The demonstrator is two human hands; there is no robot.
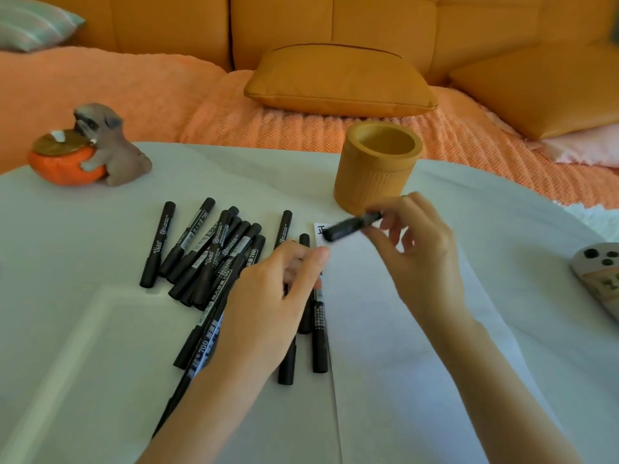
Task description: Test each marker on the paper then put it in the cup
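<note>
My right hand (415,249) pinches a black marker (350,226), blurred and lying almost level, just in front of the tan cup (378,169). The cup stands upright and looks empty. A white sheet of paper (385,329) lies under that hand, with a black written mark (322,229) at its top left corner. My left hand (271,303) hovers with relaxed fingers over a loose pile of several black markers (207,256) left of the paper, covering some of them. I cannot tell if it holds one.
A dog-and-pumpkin figurine (90,149) sits at the table's far left. A grey remote-like object (599,272) lies at the right edge. Behind the white table (83,329) is an orange sofa with cushions (338,82).
</note>
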